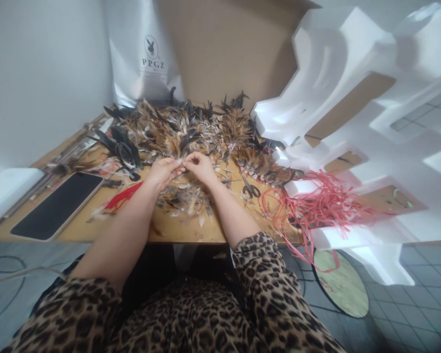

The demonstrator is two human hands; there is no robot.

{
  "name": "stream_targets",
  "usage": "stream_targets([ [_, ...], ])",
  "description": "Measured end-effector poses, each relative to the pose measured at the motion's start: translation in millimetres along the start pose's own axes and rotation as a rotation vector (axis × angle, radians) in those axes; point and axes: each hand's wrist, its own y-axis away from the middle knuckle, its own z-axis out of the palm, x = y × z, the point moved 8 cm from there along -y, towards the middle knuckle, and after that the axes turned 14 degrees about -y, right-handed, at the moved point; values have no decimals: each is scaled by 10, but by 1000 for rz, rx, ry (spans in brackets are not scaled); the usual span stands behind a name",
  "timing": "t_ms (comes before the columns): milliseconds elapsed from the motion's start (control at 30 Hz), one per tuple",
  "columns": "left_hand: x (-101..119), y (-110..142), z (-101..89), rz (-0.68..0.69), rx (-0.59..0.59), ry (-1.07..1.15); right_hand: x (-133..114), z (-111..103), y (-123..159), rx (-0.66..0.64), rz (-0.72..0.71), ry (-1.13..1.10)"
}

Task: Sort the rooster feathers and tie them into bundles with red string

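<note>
My left hand [164, 171] and my right hand [202, 166] meet over the middle of a wooden table [176, 228]. Both have their fingers pinched together on something small at the point where the hands touch; it looks like a feather, but it is too small to name. A big heap of brown, black and white feathers [191, 130] lies just beyond the hands. Loose feather bits [185, 201] are scattered under my wrists.
Black scissors [250, 189] lie right of my right forearm. A tangle of red bands [316, 206] spreads at the right edge, under white foam packing [371, 113]. A dark phone [59, 205] lies at the left. A silver bag [143, 54] leans against cardboard behind.
</note>
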Motion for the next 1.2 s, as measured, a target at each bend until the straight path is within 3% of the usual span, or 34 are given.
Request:
stream_targets([
  [233,28,21,0,12,15,-33,104,-27,5,27,181,-332],
  [400,12,39,48,3,-36,-39,119,-25,35,79,223,-447],
  [567,-2,36,95,-26,-91,38,90,-10,48,128,184,-442],
  [833,-5,41,106,-71,-97,109,14,-14,24,139,-6,-275],
  [1200,21,34,74,2,-84,-47,100,-27,38,109,182,-371],
])
